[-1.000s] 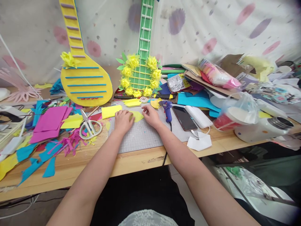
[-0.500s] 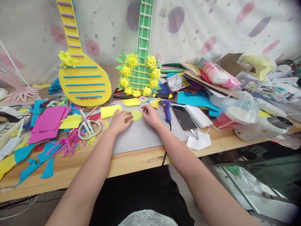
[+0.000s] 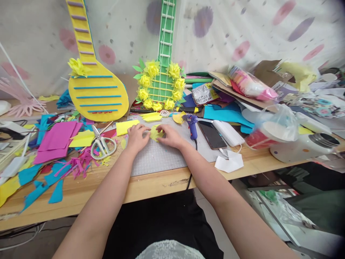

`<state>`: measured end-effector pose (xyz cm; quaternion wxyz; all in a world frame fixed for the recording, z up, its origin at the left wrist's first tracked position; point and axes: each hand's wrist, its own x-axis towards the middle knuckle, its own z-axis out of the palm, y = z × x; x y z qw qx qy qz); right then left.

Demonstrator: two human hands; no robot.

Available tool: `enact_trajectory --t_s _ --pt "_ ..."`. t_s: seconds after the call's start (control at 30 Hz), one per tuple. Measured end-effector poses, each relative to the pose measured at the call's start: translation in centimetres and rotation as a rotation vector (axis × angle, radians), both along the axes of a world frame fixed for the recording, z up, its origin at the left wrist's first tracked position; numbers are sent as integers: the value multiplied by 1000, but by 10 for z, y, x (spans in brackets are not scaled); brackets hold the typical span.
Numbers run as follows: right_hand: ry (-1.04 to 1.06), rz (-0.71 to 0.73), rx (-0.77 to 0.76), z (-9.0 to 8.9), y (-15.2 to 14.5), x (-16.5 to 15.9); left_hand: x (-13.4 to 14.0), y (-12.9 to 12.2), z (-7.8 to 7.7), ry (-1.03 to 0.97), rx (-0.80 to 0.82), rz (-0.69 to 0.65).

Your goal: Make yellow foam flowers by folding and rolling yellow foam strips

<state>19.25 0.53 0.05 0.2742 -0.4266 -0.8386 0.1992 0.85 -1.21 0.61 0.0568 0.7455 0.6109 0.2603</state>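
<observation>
A small piece of yellow crepe paper (image 3: pixel 154 133) lies low over the grey cutting mat (image 3: pixel 159 158), between my two hands. At its left edge is my left hand (image 3: pixel 137 138), fingers bent and closed on the paper. My right hand (image 3: pixel 170 136) grips its right side, thumb nearer me and fingers over the far side. Beyond my left hand rests a folded yellow paper (image 3: pixel 126 126). More yellow pieces (image 3: pixel 151 117) lie at the mat's far edge. A purple glue gun (image 3: pixel 192 126) stands to the right of my right hand.
White-handled scissors (image 3: pixel 101 144) lie left among magenta sheets (image 3: pixel 56 138) and scraps. Behind stand a yellow paper guitar (image 3: pixel 98 97) and a green one (image 3: pixel 163 84) ringed with yellow flowers. On the right are a phone (image 3: pixel 211 133), a power bank (image 3: pixel 228 132), a cup (image 3: pixel 269 135) and a bottle (image 3: pixel 299 149).
My right hand has moved left onto the paper, its fingers closing on the right side. My left hand has shifted slightly, its fingers now at the paper's left edge.
</observation>
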Motion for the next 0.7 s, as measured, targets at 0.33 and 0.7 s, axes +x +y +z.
enact_trajectory --t_s 0.33,0.7 --pt "-117 2 61 1 -2 -3 3 -1 -4 32 -81 -73" --pt "-180 29 155 0 2 0 3 -1 -5 26 -92 -20"
